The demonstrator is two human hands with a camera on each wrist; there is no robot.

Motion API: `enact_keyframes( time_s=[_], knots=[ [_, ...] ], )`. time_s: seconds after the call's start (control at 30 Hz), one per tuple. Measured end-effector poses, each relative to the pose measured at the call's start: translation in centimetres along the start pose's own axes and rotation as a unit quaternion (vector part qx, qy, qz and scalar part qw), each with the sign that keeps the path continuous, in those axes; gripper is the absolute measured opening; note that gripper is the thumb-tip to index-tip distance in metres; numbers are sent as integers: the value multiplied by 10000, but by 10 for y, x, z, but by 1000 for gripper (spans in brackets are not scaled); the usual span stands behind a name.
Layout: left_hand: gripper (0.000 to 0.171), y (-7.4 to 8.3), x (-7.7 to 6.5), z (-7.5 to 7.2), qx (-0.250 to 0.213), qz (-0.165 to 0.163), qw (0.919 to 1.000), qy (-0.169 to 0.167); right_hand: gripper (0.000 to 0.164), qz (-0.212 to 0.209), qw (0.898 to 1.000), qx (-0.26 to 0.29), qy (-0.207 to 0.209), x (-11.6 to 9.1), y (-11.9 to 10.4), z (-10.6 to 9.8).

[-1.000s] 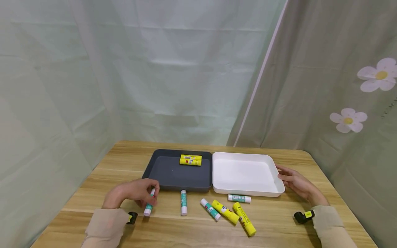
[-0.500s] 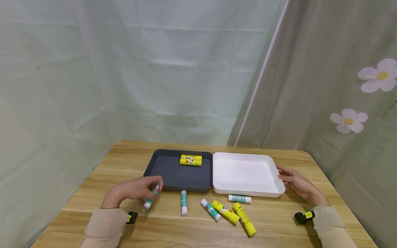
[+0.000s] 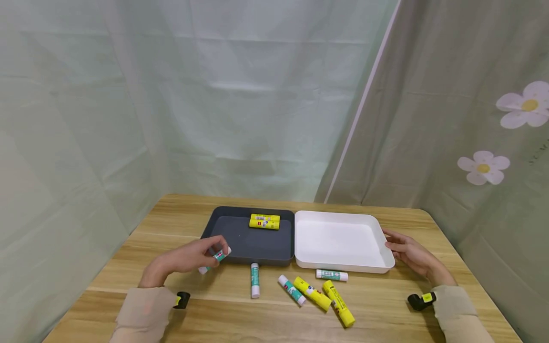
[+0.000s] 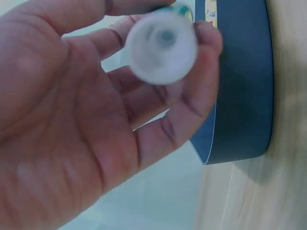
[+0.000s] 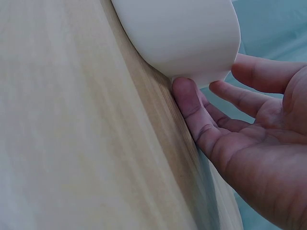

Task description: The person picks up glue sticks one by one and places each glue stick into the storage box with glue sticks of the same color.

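Observation:
My left hand [image 3: 193, 257] pinches a white-and-green glue stick [image 3: 220, 256], held tilted at the near-left corner of the dark grey tray [image 3: 240, 240]. In the left wrist view the stick's round white end [image 4: 163, 48] faces the camera, between thumb and curled fingers. Two yellow glue sticks [image 3: 264, 224] lie side by side at the back of that tray. My right hand [image 3: 413, 255] rests against the right side of the white tray [image 3: 339, 238]. In the right wrist view its fairly straight fingertips touch the tray's outer wall [image 5: 182, 43].
In front of the trays on the wooden table [image 3: 231, 319] lie three green glue sticks, including one upright in view [image 3: 255, 281], and two yellow ones, including the rightmost [image 3: 338, 303]. Both trays stand side by side. Curtains [image 3: 257, 105] hang behind the table.
My left hand has lifted the green glue stick off the table and moved it right and up toward the dark tray, tilting it flatter. The right hand stays against the white tray.

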State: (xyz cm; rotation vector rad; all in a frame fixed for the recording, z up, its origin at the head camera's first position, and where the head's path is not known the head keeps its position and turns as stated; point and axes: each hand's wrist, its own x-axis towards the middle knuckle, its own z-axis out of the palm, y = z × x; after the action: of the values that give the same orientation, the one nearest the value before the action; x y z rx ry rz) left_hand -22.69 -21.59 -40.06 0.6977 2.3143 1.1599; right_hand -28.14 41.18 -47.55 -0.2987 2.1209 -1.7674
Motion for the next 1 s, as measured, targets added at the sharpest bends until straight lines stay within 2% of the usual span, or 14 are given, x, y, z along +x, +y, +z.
enact_keyframes(
  time_s=[0.13,0.5,0.77,1.0],
  knots=[
    [26,1,1,-1,131,65,9998,138,71,1,10000,-35,6,0,0,0],
    [37,6,2,-2,467,516,9969,364,71,86,9999,-91,81,0,1,-1],
    [33,5,5,-4,891,467,9920,759,71,136,9998,-67,139,-1,-1,1],
    [32,5,8,-4,866,543,9883,1135,71,157,9998,-52,141,-1,-2,2]
  ],
)
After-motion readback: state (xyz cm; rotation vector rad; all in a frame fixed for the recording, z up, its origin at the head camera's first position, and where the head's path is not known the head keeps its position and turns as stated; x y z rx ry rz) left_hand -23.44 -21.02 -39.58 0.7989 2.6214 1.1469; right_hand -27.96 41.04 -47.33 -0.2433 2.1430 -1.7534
